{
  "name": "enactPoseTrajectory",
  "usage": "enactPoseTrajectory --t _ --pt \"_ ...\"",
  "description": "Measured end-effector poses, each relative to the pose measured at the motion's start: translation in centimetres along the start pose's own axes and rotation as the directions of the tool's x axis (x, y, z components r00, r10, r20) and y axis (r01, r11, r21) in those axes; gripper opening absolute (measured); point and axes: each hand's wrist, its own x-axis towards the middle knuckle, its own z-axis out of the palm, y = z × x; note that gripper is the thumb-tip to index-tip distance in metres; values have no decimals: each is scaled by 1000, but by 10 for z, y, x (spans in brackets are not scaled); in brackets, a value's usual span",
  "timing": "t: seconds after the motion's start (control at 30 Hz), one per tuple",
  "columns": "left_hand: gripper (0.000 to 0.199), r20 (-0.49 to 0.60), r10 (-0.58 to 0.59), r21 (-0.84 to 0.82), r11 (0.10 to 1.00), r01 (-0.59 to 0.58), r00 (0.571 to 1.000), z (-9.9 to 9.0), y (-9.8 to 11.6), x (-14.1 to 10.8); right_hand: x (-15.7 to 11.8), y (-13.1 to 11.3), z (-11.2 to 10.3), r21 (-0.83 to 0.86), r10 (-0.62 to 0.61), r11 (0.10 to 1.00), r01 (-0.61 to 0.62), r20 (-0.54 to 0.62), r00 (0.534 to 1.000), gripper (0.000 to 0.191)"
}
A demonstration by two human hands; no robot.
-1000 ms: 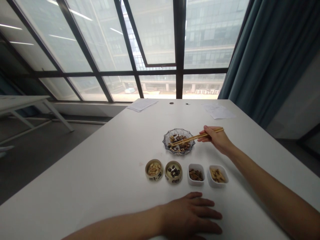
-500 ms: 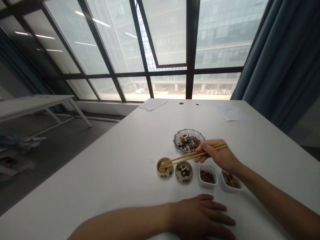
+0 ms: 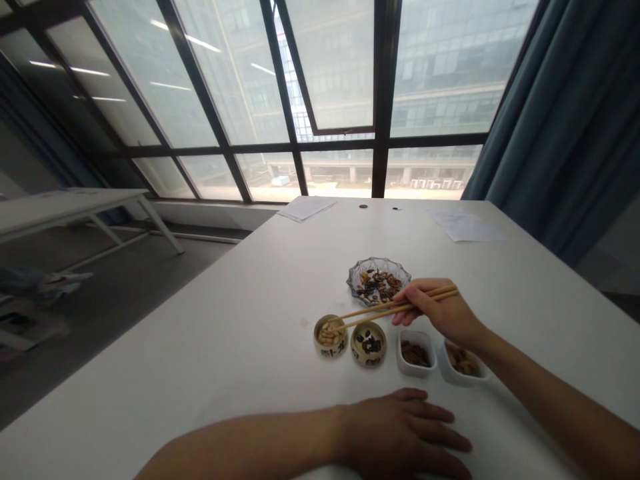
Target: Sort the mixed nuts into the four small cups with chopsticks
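Note:
My right hand (image 3: 431, 305) grips a pair of wooden chopsticks (image 3: 380, 311), their tips over a small round pot (image 3: 331, 352) of pale peanut-like pieces (image 3: 331, 335). Whether the tips touch a piece is too small to tell. Beside it stands a similar pot (image 3: 369, 361) with dark seeds inside. Behind the chopsticks is a scalloped glass dish (image 3: 354, 275) of mixed dark and brown pieces, partly hidden by the hand. My left hand (image 3: 400, 433) lies flat on the table, fingers spread, in front of a white square tub (image 3: 416, 370) of brown pieces.
A second white tub (image 3: 463, 381) of light brown pieces sits partly under my right forearm. Papers (image 3: 306, 209) lie at the white table's (image 3: 225, 333) far left, with another sheet (image 3: 465, 225) at the far right. Windows and a blue curtain (image 3: 545, 133) stand beyond.
The chopstick tips have lifted slightly and spread a little wider over the pale pieces. My right hand has shifted slightly right; my left hand stays put.

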Motion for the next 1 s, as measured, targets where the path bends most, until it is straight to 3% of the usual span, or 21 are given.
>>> enactPoseTrajectory --t 0.2,0.43,0.77,1.0 --pt "52 8 0 13 1000 0 1000 -2 1 0 2 -19 -22 -23 -150 989 148 -153 977 43" --pt "51 -2 -8 -11 1000 8 1000 -2 0 0 11 -23 -52 -117 -253 967 226 -373 893 44" --pt "51 1 -26 -67 997 26 1000 -4 0 3 21 1 -53 -147 -118 986 77 -290 950 57" --pt "53 11 -34 -60 998 35 999 -5 1 4 21 14 -47 -170 -71 985 38 -191 979 57"
